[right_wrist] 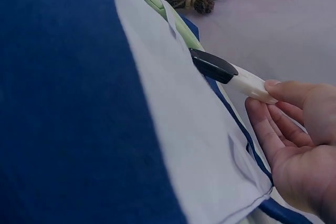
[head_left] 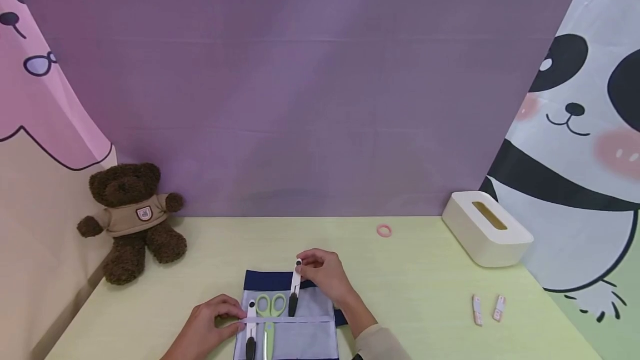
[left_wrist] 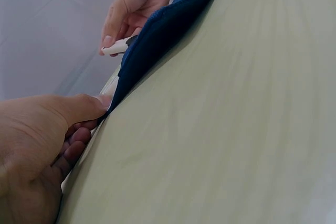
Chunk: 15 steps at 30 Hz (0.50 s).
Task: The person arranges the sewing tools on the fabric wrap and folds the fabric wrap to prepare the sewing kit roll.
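Note:
A navy and pale-grey fabric tool pouch [head_left: 310, 343] lies unfolded on the table, with a thin elastic strap [head_left: 305, 319] across it. My right hand [head_left: 327, 275] pinches the white end of a slim white-and-black tool [head_left: 295, 288] between thumb and fingers. Its black end [right_wrist: 212, 65] points down towards the strap. My left hand [head_left: 212, 318] pinches the pouch's left edge by the strap, thumb on top. Green-handled scissors [head_left: 270, 307] and a second white-and-black tool [head_left: 251, 315] lie under the strap on the left. Their lower ends are cut off in the head view.
A brown teddy bear [head_left: 130, 210] sits at the back left. At the back right stands a white tissue box [head_left: 487, 232]. A pink ring [head_left: 384, 230] lies near the back edge, and two small pinkish blocks, one left [head_left: 477, 310] and one right [head_left: 499, 308], lie towards the right.

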Each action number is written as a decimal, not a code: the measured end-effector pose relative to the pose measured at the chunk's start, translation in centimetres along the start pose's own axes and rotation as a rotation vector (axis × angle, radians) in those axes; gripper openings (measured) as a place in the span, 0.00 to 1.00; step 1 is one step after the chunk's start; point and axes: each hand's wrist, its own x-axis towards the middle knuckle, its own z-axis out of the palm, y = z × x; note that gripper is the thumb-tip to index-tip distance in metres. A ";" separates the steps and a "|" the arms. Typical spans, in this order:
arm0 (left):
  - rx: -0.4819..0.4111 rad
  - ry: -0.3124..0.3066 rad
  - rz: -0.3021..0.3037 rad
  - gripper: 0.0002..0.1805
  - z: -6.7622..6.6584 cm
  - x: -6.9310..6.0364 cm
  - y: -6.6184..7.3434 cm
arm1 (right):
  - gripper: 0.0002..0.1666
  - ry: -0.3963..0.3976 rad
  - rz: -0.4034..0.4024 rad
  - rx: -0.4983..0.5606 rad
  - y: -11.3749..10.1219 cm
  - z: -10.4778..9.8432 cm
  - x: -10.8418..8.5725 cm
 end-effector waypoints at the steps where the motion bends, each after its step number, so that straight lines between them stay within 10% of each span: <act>1: -0.002 -0.001 -0.001 0.04 0.0 0.0 0.0 | 0.19 -0.007 0.003 -0.001 0.0 0.0 0.0; 15: -0.006 0.007 0.052 0.04 0.1 0.1 -0.5 | 0.18 -0.093 0.013 -0.079 0.0 0.0 -0.4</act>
